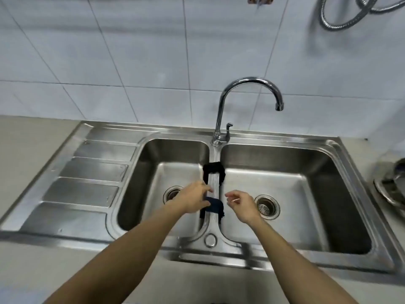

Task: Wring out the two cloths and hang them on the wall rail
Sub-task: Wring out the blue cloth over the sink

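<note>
Two dark cloths hang over the divider between the basins of a steel double sink (341,150). The black cloth (213,172) lies farther back. The dark blue cloth (215,205) lies nearer. My left hand (195,199) rests over the left end of the blue cloth, thumb touching it, fingers stretched toward the divider. My right hand (242,204) hovers just right of the blue cloth, fingers loosely curled and apart, holding nothing. No wall rail shows in this view.
A curved chrome tap (247,88) rises behind the divider, its spout over the right basin. A ribbed drainboard (87,174) lies to the left. Steel pots (392,183) sit at the right edge. A metal hose (341,16) hangs on the tiled wall.
</note>
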